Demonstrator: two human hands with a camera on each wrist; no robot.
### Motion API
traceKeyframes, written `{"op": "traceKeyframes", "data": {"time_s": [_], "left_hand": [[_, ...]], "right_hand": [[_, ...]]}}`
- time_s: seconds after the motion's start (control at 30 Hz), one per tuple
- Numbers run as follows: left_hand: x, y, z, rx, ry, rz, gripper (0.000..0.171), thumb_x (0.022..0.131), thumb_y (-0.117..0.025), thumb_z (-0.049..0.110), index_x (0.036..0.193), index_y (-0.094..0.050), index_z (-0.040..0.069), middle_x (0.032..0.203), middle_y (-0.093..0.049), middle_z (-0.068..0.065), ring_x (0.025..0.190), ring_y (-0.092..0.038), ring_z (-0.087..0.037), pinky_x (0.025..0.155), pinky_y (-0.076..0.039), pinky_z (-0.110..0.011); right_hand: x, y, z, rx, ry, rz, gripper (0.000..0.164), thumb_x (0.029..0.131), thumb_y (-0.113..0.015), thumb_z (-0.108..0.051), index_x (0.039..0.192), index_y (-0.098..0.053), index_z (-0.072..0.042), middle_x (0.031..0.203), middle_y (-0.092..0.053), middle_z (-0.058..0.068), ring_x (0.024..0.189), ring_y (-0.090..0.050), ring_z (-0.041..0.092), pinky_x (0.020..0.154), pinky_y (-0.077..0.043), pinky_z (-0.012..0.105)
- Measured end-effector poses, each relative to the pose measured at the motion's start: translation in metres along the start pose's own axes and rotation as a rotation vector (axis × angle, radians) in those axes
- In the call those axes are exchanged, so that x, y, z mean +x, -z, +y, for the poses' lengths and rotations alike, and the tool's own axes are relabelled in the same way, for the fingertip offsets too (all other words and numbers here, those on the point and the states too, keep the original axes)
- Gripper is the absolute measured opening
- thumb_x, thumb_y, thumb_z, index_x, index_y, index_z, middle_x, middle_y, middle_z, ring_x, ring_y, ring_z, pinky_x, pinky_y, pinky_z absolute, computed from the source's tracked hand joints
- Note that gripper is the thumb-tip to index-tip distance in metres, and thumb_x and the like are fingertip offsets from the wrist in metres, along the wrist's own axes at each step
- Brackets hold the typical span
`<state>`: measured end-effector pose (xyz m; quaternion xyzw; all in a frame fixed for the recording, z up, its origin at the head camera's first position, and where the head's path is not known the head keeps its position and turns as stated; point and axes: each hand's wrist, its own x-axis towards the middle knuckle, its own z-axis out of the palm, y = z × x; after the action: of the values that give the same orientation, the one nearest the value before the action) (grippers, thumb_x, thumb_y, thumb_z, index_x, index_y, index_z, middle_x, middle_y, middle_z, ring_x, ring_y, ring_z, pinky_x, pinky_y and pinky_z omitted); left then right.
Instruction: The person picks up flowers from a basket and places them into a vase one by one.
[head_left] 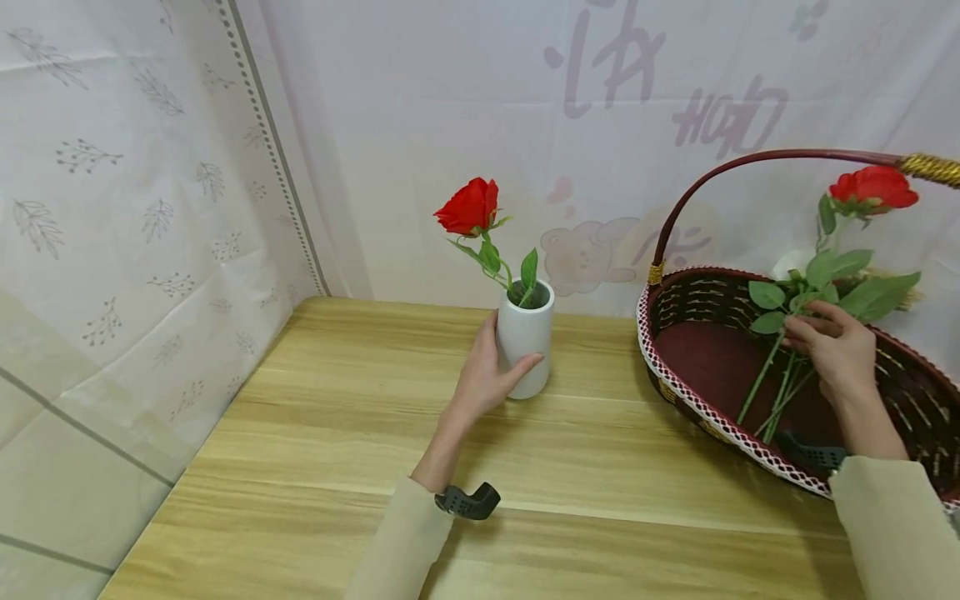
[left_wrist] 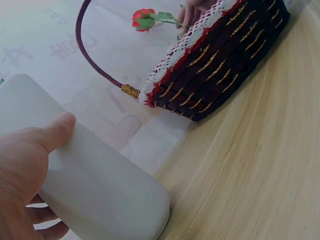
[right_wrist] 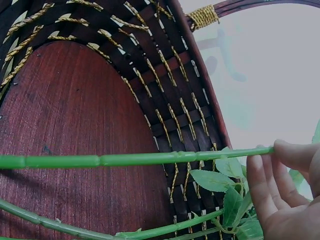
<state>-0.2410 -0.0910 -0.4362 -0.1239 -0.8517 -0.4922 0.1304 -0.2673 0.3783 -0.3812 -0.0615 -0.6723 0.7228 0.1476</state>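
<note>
A white cylindrical vase (head_left: 527, 354) stands on the table, holding a red rose (head_left: 470, 208) that leans left out of its mouth. My left hand (head_left: 482, 372) grips the vase around its side, thumb across the front, as the left wrist view also shows. Over the woven basket (head_left: 678, 400), my right hand (head_left: 843, 350) pinches the stem of another red rose (head_left: 873, 188). In the right wrist view that green stem (right_wrist: 130, 159) runs from thumb and fingertips across the dark red basket floor. Other leafy stems (right_wrist: 80, 231) lie beneath it, and a white flower (head_left: 791, 264) shows behind the leaves.
The basket's tall arched handle (head_left: 750, 156) rises beside the right hand. A white lace-trimmed rim edges the basket. A pale printed curtain (head_left: 420, 142) hangs behind the wooden table (head_left: 360, 400), and another (head_left: 135, 208) hangs at the left.
</note>
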Motion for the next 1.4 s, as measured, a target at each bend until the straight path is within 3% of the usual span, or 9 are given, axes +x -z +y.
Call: {"op": "traceKeyframes", "data": {"time_s": [0.27,0.43,0.7,1.03,1.27,1.4], "left_hand": [[0.001,0.003,-0.001,-0.006,0.002,-0.001,0.093,0.089,-0.076,0.045,0.157,-0.025,0.007,0.15,-0.042,-0.014,0.132,-0.046,-0.027,0.108,-0.04,-0.049],[0.002,0.003,-0.001,-0.004,0.0,-0.004,0.093,0.089,-0.076,0.045,0.157,-0.025,0.008,0.15,-0.042,-0.013,0.132,-0.046,-0.026,0.108,-0.04,-0.049],[0.002,0.004,0.0,0.003,-0.014,0.001,0.093,0.089,-0.076,0.044,0.157,-0.025,0.007,0.15,-0.042,-0.014,0.132,-0.047,-0.028,0.107,-0.041,-0.05],[0.002,0.002,0.001,0.009,-0.01,-0.003,0.093,0.089,-0.077,0.044,0.157,-0.025,0.008,0.151,-0.042,-0.014,0.133,-0.046,-0.027,0.108,-0.041,-0.049],[0.001,0.001,0.002,0.012,-0.007,-0.004,0.093,0.089,-0.077,0.044,0.157,-0.024,0.008,0.151,-0.041,-0.014,0.133,-0.046,-0.028,0.108,-0.041,-0.05],[0.0,0.001,0.001,0.009,-0.015,-0.002,0.093,0.089,-0.077,0.044,0.157,-0.024,0.008,0.151,-0.041,-0.014,0.133,-0.046,-0.028,0.107,-0.041,-0.05]], "right_hand": [[0.002,-0.006,-0.001,0.059,0.061,0.061,0.046,0.089,-0.074,-0.001,0.132,-0.058,-0.009,0.086,-0.069,-0.006,0.062,-0.069,0.007,0.058,-0.056,0.019],[0.001,-0.011,-0.003,0.119,0.095,0.111,0.05,0.088,-0.074,0.002,0.134,-0.057,-0.003,0.088,-0.068,-0.002,0.061,-0.069,0.009,0.058,-0.056,0.019],[-0.001,-0.013,-0.007,0.437,0.102,0.072,0.035,0.088,-0.067,0.014,0.119,-0.064,-0.002,0.089,-0.07,0.009,0.069,-0.071,0.017,0.06,-0.058,0.025],[0.0,-0.011,-0.011,0.726,0.074,0.016,0.03,0.089,-0.059,0.021,0.113,-0.062,0.005,0.086,-0.072,0.019,0.072,-0.073,0.027,0.058,-0.06,0.034],[0.0,-0.013,-0.012,0.682,0.108,0.083,0.028,0.089,-0.061,0.02,0.112,-0.061,0.004,0.088,-0.072,0.018,0.073,-0.073,0.025,0.061,-0.06,0.03],[-0.002,-0.015,-0.014,0.67,0.121,0.058,0.028,0.09,-0.06,0.02,0.114,-0.061,0.005,0.089,-0.072,0.018,0.073,-0.073,0.025,0.061,-0.06,0.03]]}}
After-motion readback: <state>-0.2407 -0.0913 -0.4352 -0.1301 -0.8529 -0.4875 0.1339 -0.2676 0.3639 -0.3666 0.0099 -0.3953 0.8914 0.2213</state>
